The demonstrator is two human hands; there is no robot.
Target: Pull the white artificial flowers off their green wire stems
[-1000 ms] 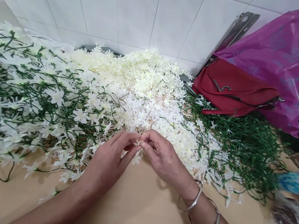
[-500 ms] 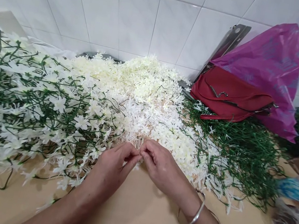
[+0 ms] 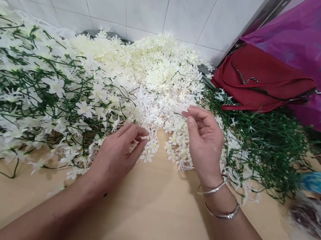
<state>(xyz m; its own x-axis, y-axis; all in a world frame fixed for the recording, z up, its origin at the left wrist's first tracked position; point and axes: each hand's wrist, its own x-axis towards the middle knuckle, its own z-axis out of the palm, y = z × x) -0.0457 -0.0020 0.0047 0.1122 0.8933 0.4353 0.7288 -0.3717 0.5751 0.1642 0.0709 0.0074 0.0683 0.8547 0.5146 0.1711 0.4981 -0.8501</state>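
My left hand (image 3: 119, 152) is closed in a pinch, with a small white stamen piece (image 3: 144, 137) showing between thumb and index fingertip. Just beyond those fingertips lie white artificial flower heads (image 3: 150, 147) and thin white stamens. My right hand (image 3: 205, 143) is raised over the right part of the loose petals (image 3: 177, 141), its fingers loosely curved and the thumb apart, with nothing visible in it. Two silver bangles circle that wrist. To the left spreads a thick heap of white flowers on green stems (image 3: 55, 91).
Cream blossoms (image 3: 156, 68) are piled against the tiled wall (image 3: 149, 0). Green plastic stems (image 3: 266, 145) lie on the right below a red handbag (image 3: 264, 79) and a purple plastic bag (image 3: 308, 50). A clear bag with brown contents (image 3: 309, 220) sits at the table's (image 3: 145, 215) right side.
My hands, fingertips together before, have come apart. The right has moved up and right with its fingers loosened; the left stays pinched. The camera view has tilted down.
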